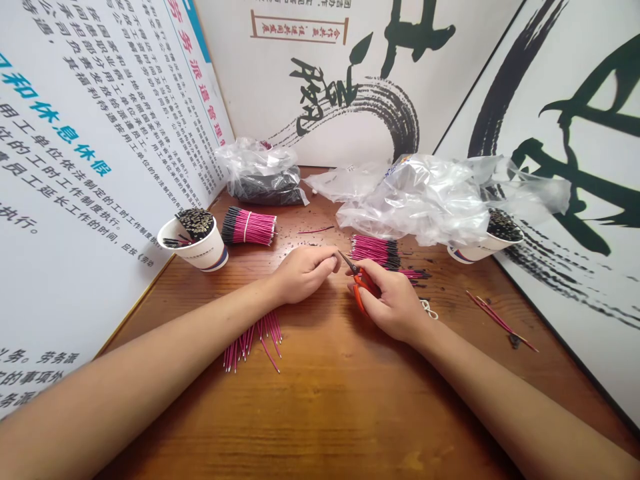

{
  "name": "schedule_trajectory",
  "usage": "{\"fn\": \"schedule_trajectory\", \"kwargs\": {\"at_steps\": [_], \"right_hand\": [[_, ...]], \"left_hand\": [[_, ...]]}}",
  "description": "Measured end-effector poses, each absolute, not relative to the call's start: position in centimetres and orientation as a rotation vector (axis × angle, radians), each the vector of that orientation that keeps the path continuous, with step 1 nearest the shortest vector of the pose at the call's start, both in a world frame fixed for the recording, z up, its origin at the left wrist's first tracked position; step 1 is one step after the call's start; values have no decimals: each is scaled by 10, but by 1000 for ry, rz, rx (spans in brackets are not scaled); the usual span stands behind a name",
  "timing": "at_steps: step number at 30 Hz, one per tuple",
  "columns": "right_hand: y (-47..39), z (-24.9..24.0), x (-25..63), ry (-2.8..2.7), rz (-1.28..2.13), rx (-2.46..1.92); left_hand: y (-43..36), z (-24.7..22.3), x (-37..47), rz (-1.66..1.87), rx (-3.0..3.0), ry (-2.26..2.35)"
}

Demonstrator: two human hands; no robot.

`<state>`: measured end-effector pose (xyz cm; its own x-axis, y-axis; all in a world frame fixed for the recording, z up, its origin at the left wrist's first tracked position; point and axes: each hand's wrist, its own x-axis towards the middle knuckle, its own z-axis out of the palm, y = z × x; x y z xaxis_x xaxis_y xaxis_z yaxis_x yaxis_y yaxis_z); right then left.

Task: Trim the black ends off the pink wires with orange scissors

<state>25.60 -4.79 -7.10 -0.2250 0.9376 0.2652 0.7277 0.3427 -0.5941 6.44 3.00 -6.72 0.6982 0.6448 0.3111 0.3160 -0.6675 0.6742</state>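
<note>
My left hand [307, 272] is closed, its fingers curled and the thumb pressed against them; whatever they may pinch is hidden. Right beside its fingertips are the pointed blades of small scissors with orange-red handles [361, 293]. Those handles sit in my right hand [397, 300], which is wrapped round them. Just beyond the right hand lies a stack of pink wires with black ends [374, 251]. Loose pink wires with bare metal tips [257, 340] stick out from under my left forearm. A bundle of pink wires [255, 227], bound with a white band, lies farther back on the left.
Paper cups full of black pieces stand at the left [203, 253] and right [470, 253]. Clear plastic bags [420, 200] spread along the back, one holding black material [267, 187]. White string [430, 309] and stray wires [500, 320] lie on the right. Printed panels enclose the wooden table [320, 413].
</note>
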Motion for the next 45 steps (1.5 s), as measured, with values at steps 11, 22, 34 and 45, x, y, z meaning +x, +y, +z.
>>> {"fn": "schedule_trajectory", "kwargs": {"at_steps": [11, 22, 34, 45], "right_hand": [[-47, -70, 255, -2046, 460, -1450], [-48, -69, 256, -2046, 493, -1446], [-48, -71, 256, -2060, 464, -1457], [-48, -70, 257, -2091, 471, -1363]], "left_hand": [[30, -66, 64, 759, 2294, 715], [30, -65, 65, 748, 2307, 717], [29, -65, 64, 743, 2305, 726], [30, -66, 64, 766, 2313, 733]]}}
